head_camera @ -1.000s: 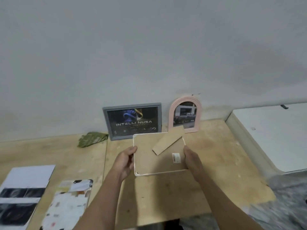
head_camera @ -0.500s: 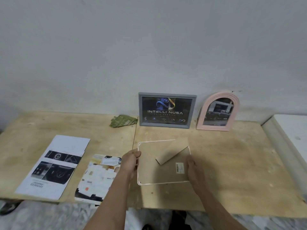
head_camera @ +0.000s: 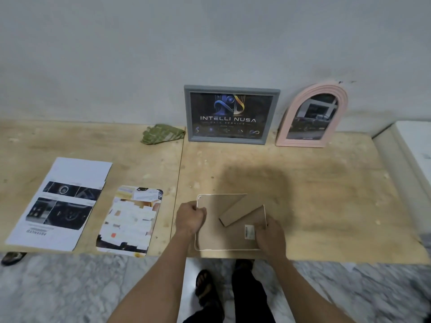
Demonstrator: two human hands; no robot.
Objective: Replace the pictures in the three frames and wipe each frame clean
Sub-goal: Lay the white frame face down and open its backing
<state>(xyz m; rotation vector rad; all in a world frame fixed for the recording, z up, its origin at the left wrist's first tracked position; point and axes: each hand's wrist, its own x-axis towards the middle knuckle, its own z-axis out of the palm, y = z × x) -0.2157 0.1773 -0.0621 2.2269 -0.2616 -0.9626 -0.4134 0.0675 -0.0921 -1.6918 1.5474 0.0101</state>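
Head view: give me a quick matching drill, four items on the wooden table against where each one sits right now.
Things:
1. grey rectangular frame
2. pink arched frame
3. green crumpled cloth
4. white-edged square frame

Places:
A. face down at the near edge, in both hands' grip
B. leaning on the wall, farthest right
C. leaning on the wall, between cloth and arch
D. lying by the wall, left of the frames

Pairs: 1-C, 2-B, 3-D, 4-A

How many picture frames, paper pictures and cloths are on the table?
Picture frames: 3 — grey frame, pink arched frame, white frame lying face down
Paper pictures: 2 — white sheet, colourful print
Cloths: 1 — green cloth
Total: 6
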